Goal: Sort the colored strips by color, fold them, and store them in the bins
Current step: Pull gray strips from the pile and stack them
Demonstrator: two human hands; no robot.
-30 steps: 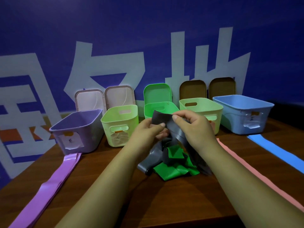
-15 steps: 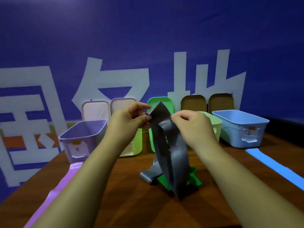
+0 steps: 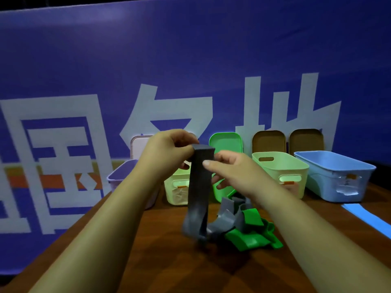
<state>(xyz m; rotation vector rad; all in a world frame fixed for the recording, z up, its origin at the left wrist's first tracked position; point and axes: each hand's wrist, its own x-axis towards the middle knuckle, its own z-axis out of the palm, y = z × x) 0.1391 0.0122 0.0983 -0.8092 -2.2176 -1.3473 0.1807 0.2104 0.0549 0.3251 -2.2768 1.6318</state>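
**Limp grey strip held up for folding**

Above the counter [image 3: 148, 261], the grey strip [image 3: 200, 187] hangs from its doubled top, tail heaped against the green strip [image 3: 251, 237]. It looks light, soft and rubbery, so it is best taken at the ends. With both forearms raised, the left hand [image 3: 169, 151] pinches the top fold. The right hand [image 3: 228, 168] pinches just below, thumb in front.

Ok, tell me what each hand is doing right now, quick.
Left hand: closed, pinching the top end of the grey strip.
Right hand: closed, pinching the same strip just below.
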